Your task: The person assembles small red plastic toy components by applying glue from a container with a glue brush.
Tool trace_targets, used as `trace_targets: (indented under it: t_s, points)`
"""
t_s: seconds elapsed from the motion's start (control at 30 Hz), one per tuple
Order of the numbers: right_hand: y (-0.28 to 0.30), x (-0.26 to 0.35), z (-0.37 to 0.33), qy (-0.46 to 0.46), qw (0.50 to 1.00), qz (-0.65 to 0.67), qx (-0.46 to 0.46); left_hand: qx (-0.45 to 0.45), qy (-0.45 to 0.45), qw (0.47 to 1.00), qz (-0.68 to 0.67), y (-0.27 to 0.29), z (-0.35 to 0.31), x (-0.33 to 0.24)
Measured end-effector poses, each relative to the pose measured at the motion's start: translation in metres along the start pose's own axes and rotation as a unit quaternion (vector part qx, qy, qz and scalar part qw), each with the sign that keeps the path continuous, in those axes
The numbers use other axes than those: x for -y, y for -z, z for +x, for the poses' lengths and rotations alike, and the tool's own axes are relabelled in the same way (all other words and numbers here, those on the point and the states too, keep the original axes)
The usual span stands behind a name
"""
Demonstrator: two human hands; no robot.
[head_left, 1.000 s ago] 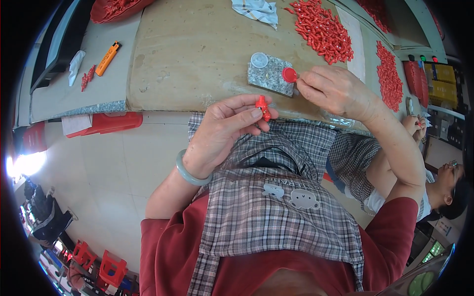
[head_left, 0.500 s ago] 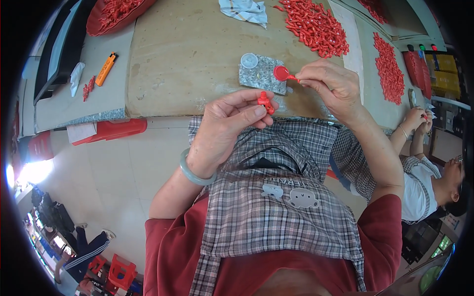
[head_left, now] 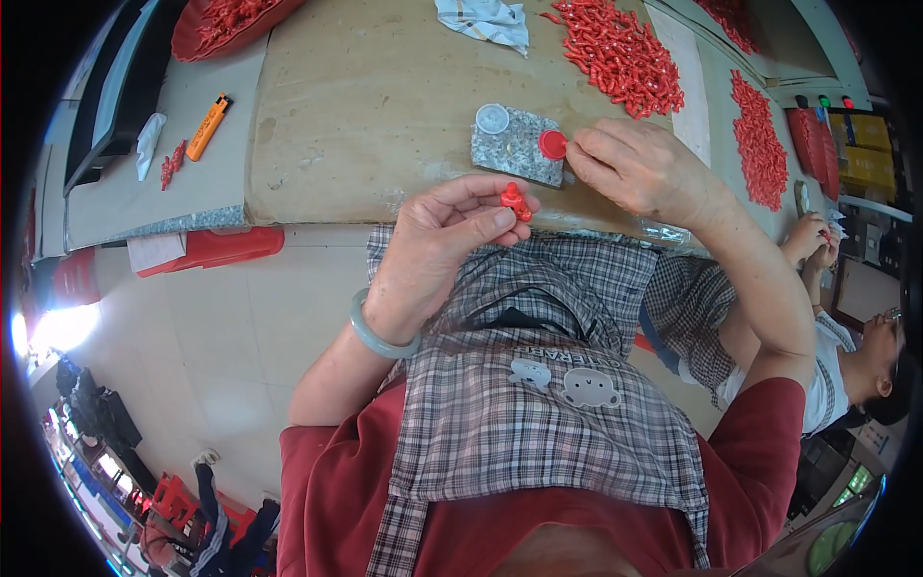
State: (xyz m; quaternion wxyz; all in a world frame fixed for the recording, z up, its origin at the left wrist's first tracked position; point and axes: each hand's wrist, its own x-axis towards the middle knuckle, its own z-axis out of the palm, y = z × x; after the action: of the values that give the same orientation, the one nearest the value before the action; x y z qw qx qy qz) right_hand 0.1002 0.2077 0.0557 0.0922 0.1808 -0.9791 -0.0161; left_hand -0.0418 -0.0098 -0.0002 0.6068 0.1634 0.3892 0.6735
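My left hand [head_left: 452,221] is closed, pinching a small red figurine-like piece [head_left: 515,201] between thumb and fingers near the table's front edge. My right hand [head_left: 639,168] is closed too, its thumb and fingertips pressed together beside a small round red cap-like dish [head_left: 551,144]. A small red piece in those fingertips meets the dish and is mostly hidden by them. The dish sits at the right side of a speckled grey stone slab [head_left: 514,165]. On the slab's far left corner stands a small round white cup [head_left: 492,118].
Heaps of small red pieces [head_left: 625,62] lie at the far right, with more [head_left: 760,144] further right. A white cloth [head_left: 486,21] is at the back. Leftward are an orange stick-shaped tool [head_left: 209,128] and a red tray [head_left: 207,45]. A co-worker's hands [head_left: 812,240] work at right.
My right hand has turned and come closer to the red dish, covering most of the small piece in its fingers. My left hand holds nearly still with its red piece.
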Motion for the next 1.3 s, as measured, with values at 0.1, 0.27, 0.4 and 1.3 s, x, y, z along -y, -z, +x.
trace_targets:
  t_s: [0.1,0.27,0.4,1.3]
  points:
    - [0.0,-0.001,0.002,0.029,0.999,-0.007,0.025,0.001,0.001,1.0,-0.015,0.001,0.001,0.0]
    - [0.005,-0.003,0.002,-0.005,1.0,0.022,0.017,0.003,-0.002,1.0,-0.018,0.0,0.0,-0.002]
    - [0.001,-0.002,-0.007,-0.095,0.99,0.098,-0.036,0.007,-0.006,1.0,-0.02,-0.001,0.0,-0.001]
    - [-0.015,0.077,-0.016,-0.269,0.873,0.27,-0.305,0.007,-0.016,0.999,0.036,-0.022,0.007,0.009]
